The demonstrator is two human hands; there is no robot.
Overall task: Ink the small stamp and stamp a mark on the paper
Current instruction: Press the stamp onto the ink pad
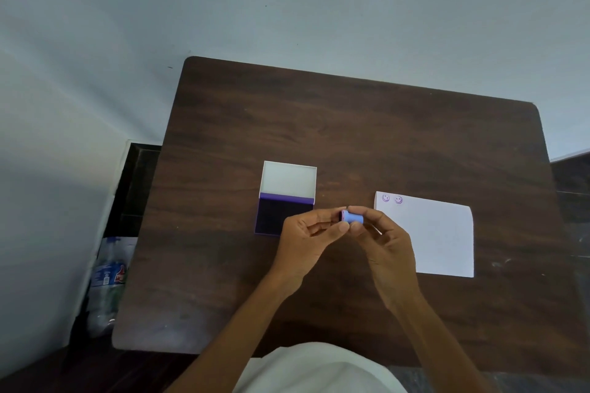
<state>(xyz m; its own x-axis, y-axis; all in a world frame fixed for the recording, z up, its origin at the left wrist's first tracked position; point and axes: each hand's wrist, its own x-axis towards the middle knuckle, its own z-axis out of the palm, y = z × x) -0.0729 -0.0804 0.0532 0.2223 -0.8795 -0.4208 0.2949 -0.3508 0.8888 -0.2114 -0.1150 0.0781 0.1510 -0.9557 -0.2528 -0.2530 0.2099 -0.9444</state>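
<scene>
Small blue cylindrical plastic stamp [351, 217] is held on its side above the dark wood-grain table [351, 124], between the ink pad and the paper, pinched at both ends. Right hand [388, 244] is closed on the right end w/ thumb and fingertips; left hand [305, 238] is closed narrowly on the left end, where a darker rim shows. Whether that rim is a cap or the stamp face can't be told. The two-handed hold is probably for turning the stamp or checking which end prints, not for pressing.

Purple ink pad [282, 216] lies open just left of the hands, its white lid [289, 179] folded back on the far side, so the dark pad surface is left exposed and within easy reach. White paper sheet [440, 239] lies flat to the right, partly under the right hand. Two purple smiley marks [392, 199] are printed at its far-left corner; the rest is blank, so room is left for another mark.

Inking appears to be the next step.
</scene>
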